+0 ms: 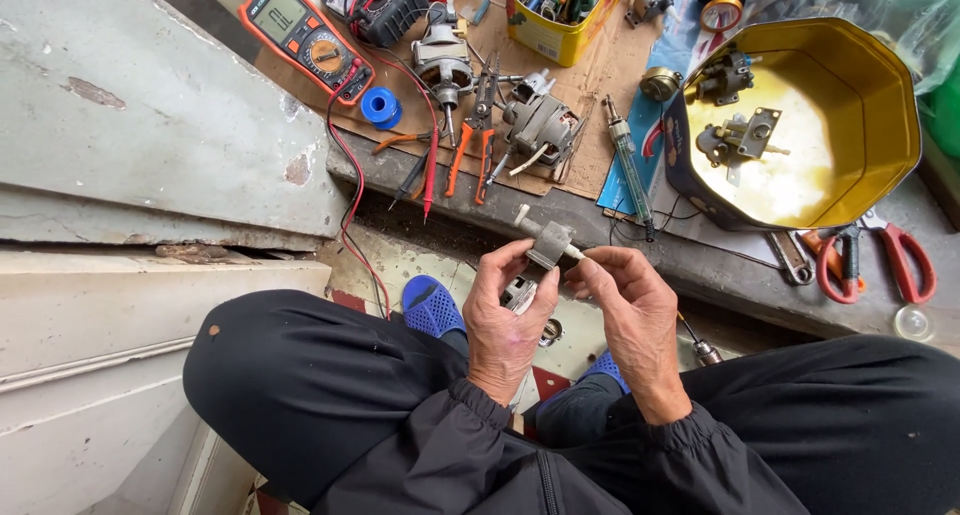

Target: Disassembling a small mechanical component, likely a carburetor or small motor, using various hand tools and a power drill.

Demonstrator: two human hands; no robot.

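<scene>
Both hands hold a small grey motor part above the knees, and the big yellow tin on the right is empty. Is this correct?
Not quite. The head view shows the yellow tin holds two metal parts. The rest is right: left hand and right hand hold the grey motor part.

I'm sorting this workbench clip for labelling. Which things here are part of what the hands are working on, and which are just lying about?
In hand:
- left hand and right hand, both holding the small grey metal motor part with a white shaft

Lying about:
- orange multimeter
- orange-handled pliers
- bare grey motor
- yellow octagonal tin
- red-handled scissors
- blue tape roll
</scene>
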